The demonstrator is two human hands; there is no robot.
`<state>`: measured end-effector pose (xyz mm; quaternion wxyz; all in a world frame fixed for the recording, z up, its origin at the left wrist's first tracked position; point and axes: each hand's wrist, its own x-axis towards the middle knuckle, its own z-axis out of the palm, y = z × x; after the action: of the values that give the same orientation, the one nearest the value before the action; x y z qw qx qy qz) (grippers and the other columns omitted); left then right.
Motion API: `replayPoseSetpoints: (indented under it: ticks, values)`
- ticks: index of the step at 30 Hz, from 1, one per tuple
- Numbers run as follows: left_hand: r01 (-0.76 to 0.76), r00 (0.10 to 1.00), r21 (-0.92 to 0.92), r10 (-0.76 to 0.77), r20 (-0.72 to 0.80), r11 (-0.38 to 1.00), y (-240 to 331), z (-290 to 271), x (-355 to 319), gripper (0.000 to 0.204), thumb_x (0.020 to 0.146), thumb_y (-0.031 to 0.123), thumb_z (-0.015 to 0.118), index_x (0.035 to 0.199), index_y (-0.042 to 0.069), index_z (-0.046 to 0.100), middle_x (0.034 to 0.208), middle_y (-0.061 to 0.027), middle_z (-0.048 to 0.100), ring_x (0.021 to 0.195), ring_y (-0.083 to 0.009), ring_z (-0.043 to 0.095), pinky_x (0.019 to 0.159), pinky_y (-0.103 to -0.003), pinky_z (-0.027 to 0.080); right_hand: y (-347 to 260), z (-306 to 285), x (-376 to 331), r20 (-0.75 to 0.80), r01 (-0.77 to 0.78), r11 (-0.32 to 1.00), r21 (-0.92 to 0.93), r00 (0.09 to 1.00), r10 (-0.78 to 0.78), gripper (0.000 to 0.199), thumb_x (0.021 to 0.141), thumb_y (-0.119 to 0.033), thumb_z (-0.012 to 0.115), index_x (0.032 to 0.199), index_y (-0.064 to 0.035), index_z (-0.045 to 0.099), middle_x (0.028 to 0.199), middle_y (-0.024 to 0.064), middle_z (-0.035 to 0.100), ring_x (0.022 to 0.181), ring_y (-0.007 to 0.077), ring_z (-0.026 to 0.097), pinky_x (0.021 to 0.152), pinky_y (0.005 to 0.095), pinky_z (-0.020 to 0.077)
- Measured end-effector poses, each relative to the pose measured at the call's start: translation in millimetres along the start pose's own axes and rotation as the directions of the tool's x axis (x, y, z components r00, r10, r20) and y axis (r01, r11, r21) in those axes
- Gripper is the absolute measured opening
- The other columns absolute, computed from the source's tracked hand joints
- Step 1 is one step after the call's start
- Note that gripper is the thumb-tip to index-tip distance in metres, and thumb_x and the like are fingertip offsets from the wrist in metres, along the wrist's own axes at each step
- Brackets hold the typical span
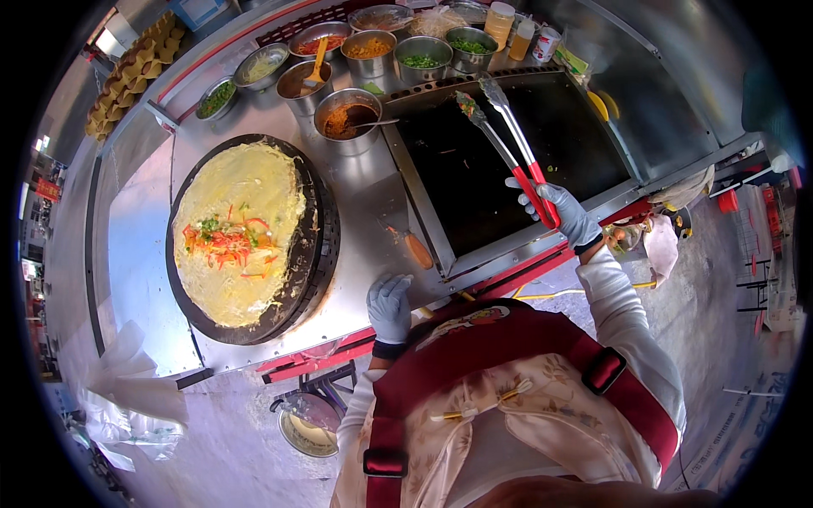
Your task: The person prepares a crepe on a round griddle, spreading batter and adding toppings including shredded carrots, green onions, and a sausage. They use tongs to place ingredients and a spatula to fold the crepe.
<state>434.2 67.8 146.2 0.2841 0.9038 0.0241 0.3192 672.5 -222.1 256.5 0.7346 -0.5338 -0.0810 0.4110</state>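
Note:
My right hand (569, 213), in a grey glove, grips long metal tongs (539, 176) by their red handles. The tong arms stand apart above the dark flat griddle (440, 182), with green bits stuck to one tip. My left hand (389, 309), gloved too, is at the counter's near edge with its fingers loosely extended, holding nothing. Left of it, a thin yellow crepe (267, 182) covers most of a round black hotplate (320, 229). Shredded red and orange filling (224, 245) with some green lies in a heap on the crepe's middle.
Behind the hotplate stand metal bowls of toppings, a sauce pot with a brush (318, 72) and a red sauce pot (343, 118) with a spoon. A wooden-handled scraper (417, 251) lies between hotplate and griddle. Bottles (522, 41) stand at the back; egg trays (135, 72) are far left.

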Motion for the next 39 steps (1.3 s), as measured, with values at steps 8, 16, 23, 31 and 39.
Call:
replayPoseSetpoints:
  ticks: [8,16,23,31,39]
  values:
    - [0.047,0.998,0.028,-0.046,-0.035,0.998,-7.3,-22.8,3.1,0.032,0.073,-0.004,0.056,0.1,0.012,0.062,0.099,-0.0043,0.063,0.094,-0.0271,0.056,0.083,-0.038,0.044,24.0,30.0,26.6,-0.316,-0.015,0.969,-0.247,0.947,-0.066,0.05,0.082,-0.026,0.069,0.123,-0.0025,0.053,0.088,-0.0013,0.06,0.072,0.004,0.054,0.066,0.0181,0.0459]
    - [-0.025,0.998,0.136,0.033,-0.061,0.99,-25.4,-6.2,-2.5,0.03,0.072,-0.001,0.058,0.097,0.014,0.063,0.094,-0.0021,0.063,0.086,-0.024,0.056,0.078,-0.037,0.044,4.9,-54.8,81.3,-0.538,-0.185,0.587,-0.788,0.67,-0.512,0.063,0.071,-0.015,0.078,0.123,0.0041,0.05,0.109,0.0126,0.062,0.096,0.0192,0.06,0.088,0.0269,0.0439]
    - [-0.072,0.992,0.15,0.086,-0.088,0.986,-38.4,3.2,-4.9,0.021,0.068,0.005,0.063,0.087,0.016,0.062,0.091,-0.0007,0.064,0.079,-0.0221,0.059,0.068,-0.035,0.048,-17.4,-79.8,121.3,-0.531,-0.335,0.416,-0.845,0.609,-0.589,0.072,0.067,-0.024,0.08,0.126,0.0011,0.048,0.115,0.0167,0.06,0.104,0.0286,0.059,0.09,0.0311,0.0447]
    - [0.05,0.998,0.137,-0.056,0.034,0.989,-25.7,-3.8,14.4,0.006,0.069,0.01,0.062,0.074,0.011,0.063,0.067,-0.0055,0.063,0.058,-0.0251,0.061,0.054,-0.035,0.05,-12.7,-73.3,145.4,-0.56,-0.419,0.372,-0.828,0.592,-0.58,0.075,0.066,-0.029,0.079,0.129,-0.0034,0.047,0.11,0.018,0.06,0.098,0.0322,0.06,0.085,0.0364,0.0474]
    - [0.029,0.994,0.184,-0.047,0.095,0.982,-44.1,-2.9,-4.5,0.033,0.065,0.005,0.063,0.096,0.016,0.062,0.082,-0.0038,0.063,0.065,-0.0229,0.06,0.06,-0.036,0.05,-32.5,-52.2,157.9,-0.541,-0.565,0.114,-0.817,0.681,-0.493,0.055,0.06,-0.042,0.08,0.094,-0.0028,0.061,0.095,0.0164,0.062,0.09,0.032,0.061,0.077,0.0404,0.0502]
